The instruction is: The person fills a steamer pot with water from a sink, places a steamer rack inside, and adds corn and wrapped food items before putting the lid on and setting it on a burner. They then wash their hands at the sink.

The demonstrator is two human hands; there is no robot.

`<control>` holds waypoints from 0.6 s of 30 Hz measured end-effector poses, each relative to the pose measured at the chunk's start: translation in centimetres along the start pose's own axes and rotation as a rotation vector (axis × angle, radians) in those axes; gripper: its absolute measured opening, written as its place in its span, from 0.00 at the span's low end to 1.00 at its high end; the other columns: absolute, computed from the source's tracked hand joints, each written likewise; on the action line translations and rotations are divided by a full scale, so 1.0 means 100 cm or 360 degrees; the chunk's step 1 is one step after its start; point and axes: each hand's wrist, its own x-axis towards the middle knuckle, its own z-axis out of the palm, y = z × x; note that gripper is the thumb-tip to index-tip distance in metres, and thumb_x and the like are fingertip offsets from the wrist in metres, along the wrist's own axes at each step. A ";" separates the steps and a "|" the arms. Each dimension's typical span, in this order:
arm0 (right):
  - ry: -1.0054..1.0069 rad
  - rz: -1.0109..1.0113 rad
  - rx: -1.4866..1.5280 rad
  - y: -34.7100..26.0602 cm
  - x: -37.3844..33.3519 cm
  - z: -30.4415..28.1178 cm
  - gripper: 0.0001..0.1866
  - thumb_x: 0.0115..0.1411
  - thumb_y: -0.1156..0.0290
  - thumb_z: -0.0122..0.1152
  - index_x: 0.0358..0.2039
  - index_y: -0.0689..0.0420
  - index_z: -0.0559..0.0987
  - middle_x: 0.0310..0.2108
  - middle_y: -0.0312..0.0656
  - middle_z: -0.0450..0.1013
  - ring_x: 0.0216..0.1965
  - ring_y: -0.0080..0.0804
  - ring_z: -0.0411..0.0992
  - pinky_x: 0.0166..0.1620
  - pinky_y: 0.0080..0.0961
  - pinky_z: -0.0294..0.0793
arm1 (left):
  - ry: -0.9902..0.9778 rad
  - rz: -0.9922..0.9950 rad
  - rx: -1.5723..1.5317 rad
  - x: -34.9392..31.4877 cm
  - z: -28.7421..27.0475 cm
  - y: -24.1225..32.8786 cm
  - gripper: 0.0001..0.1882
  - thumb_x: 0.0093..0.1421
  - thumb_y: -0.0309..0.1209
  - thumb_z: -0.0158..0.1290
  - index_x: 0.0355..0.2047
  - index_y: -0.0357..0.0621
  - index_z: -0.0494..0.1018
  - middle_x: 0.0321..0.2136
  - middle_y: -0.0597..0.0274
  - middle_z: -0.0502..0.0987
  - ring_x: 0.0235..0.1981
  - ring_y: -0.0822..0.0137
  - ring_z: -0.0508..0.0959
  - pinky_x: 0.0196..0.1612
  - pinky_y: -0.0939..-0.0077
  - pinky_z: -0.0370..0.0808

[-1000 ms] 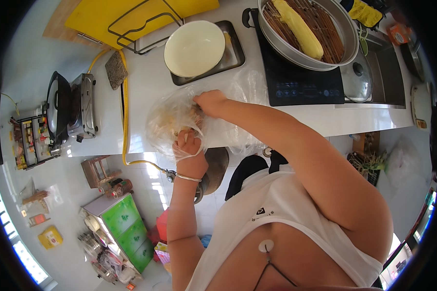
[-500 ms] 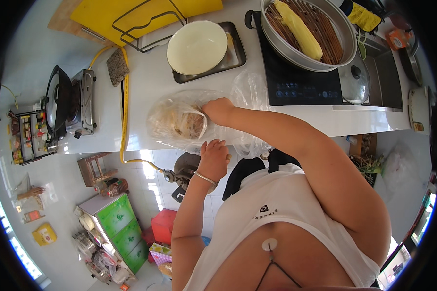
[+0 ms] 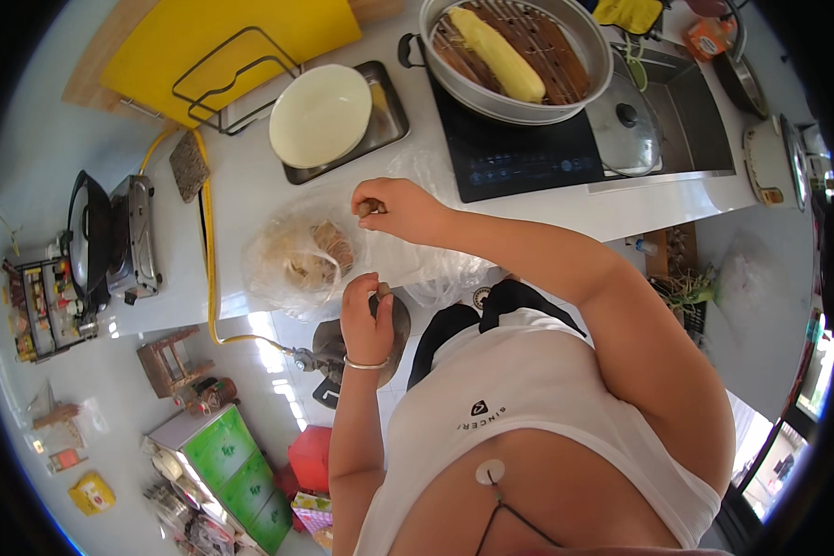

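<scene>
My right hand (image 3: pixel 401 210) is raised above the counter, its fingers pinching a small brown lump (image 3: pixel 371 207). Closer to me, by the counter's front edge, my left hand (image 3: pixel 365 321) curls its thumb and fingers around another small brown lump (image 3: pixel 383 291). Just left of both hands lies a clear plastic bag (image 3: pixel 271 252), gaping toward them. Pale and brownish pieces (image 3: pixel 322 258) sit inside it, too blurred to name. A second crumpled clear bag (image 3: pixel 426 269) is partly under my right forearm.
Behind the bag, a cream bowl (image 3: pixel 321 116) rests on a metal tray (image 3: pixel 394 116). Right of it, a steamer pot (image 3: pixel 519 113) holding a long pale-yellow food (image 3: pixel 500 57) stands on a black cooktop (image 3: pixel 528 167). A glass lid (image 3: pixel 628 139) lies by the sink. A yellow hose (image 3: pixel 209 269) crosses the counter's left.
My right hand has come out of the bag and now shows a brown lump in its pinch. My left hand has drawn slightly down and left, a lump now visible in it. The view has shifted.
</scene>
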 end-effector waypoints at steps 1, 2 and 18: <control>-0.0008 0.0209 0.0174 -0.006 -0.013 -0.020 0.12 0.50 0.74 0.62 0.36 0.58 0.76 0.29 0.43 0.75 0.27 0.34 0.73 0.31 0.30 0.73 | 0.0073 -0.0006 -0.0102 0.002 0.006 0.007 0.10 0.51 0.22 0.55 0.34 0.38 0.71 0.35 0.52 0.75 0.38 0.52 0.75 0.43 0.64 0.71; -0.0007 0.0413 0.0349 -0.013 -0.032 -0.044 0.12 0.50 0.74 0.62 0.36 0.58 0.75 0.28 0.42 0.75 0.27 0.31 0.72 0.31 0.27 0.72 | 0.0048 -0.0024 -0.0157 0.005 0.011 0.017 0.10 0.51 0.22 0.56 0.34 0.38 0.71 0.34 0.53 0.75 0.37 0.54 0.75 0.42 0.65 0.71; 0.0648 0.0740 -0.0632 0.077 -0.223 -0.140 0.11 0.47 0.79 0.58 0.35 0.60 0.77 0.39 0.48 0.72 0.40 0.48 0.71 0.43 0.37 0.72 | -0.0617 0.0290 0.0203 0.076 0.243 0.069 0.10 0.48 0.28 0.60 0.32 0.40 0.76 0.28 0.54 0.76 0.30 0.56 0.76 0.35 0.65 0.73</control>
